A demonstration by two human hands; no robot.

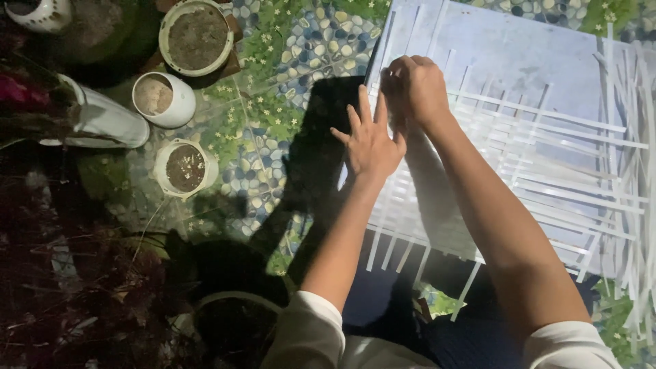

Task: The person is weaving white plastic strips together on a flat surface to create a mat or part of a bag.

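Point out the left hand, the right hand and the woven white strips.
left hand [369, 145], head view, on the back of the hand.
right hand [417, 89], head view, on the knuckles of the closed hand.
woven white strips [547, 171], head view, on the crossing strips right of the forearm.

My left hand [369, 145] lay flat with its fingers spread, palm down, the forearm reaching up from the lower middle. My right hand [415, 89] sat just above it, curled into a loose fist, knuckles up, with its arm stretched in from the lower right.
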